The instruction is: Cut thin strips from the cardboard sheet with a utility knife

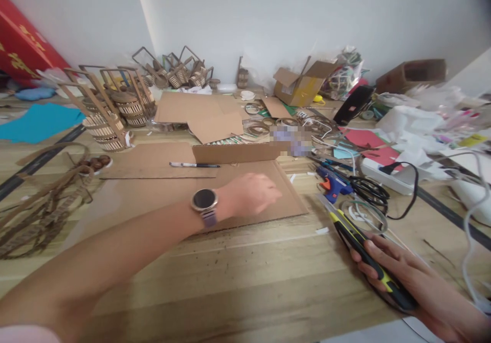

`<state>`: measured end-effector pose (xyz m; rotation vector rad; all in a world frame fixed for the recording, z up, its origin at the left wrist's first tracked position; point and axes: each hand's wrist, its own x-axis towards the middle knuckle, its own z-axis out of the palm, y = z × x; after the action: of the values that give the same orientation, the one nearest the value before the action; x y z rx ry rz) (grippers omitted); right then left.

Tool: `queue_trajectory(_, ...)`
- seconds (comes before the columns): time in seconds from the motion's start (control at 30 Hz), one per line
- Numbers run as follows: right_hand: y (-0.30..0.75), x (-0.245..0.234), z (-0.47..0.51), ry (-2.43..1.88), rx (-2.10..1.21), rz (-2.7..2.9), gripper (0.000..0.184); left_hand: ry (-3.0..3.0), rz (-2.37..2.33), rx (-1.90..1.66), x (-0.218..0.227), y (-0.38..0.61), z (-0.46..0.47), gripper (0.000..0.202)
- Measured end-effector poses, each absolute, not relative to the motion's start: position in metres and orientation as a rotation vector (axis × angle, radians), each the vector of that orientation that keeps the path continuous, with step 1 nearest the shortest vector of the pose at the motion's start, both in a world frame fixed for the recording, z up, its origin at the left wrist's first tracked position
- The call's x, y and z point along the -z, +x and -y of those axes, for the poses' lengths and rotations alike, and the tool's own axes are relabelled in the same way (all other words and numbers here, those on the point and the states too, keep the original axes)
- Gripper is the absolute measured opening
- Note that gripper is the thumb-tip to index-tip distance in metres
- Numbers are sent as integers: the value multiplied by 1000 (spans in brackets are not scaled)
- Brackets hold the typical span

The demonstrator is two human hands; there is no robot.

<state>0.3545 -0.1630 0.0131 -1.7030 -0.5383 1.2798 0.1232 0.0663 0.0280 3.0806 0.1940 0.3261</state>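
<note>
My left hand (251, 195) reaches across the wooden table (245, 276) and rests on a flat cardboard sheet (161, 189); its fingers look curled, knuckles toward me, and blurred. A watch sits on that wrist. My right hand (402, 271) at the lower right grips a yellow-and-black utility knife (358, 238), whose blade end points up-left toward the cardboard's corner. A black pen (195, 165) lies on the cardboard further back. A folded cardboard strip (238, 153) lies behind the sheet.
A blue glue gun (333, 185) and black scissors (370, 189) lie right of the cardboard. Woven baskets (111, 113), an open box (303, 85), coloured paper (368, 141), tape rings and white cables crowd the back and right. Brown strips (42, 205) lie at left.
</note>
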Motion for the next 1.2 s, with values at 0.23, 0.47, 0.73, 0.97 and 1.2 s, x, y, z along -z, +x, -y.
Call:
queue_trajectory(0.23,350,-24,161,-1784,-1272,540,41,3096,-70,-352,4,223,-80,28)
queue_trajectory(0.47,369,-5,162,-2073,-1112,826,80,3087,-120,-367,22,227,-73,29)
queue_trajectory(0.73,383,-8,147,-2220,-640,1421,50,3084,-101,-375,22,224,-71,29)
queue_trajectory(0.97,385,-9,147,-2190,-526,1758,42,3097,-30,-388,17,215,-67,29)
queue_trajectory(1.2,387,-13,150,-2155,-480,1864,43,3112,22,-359,13,204,-60,28)
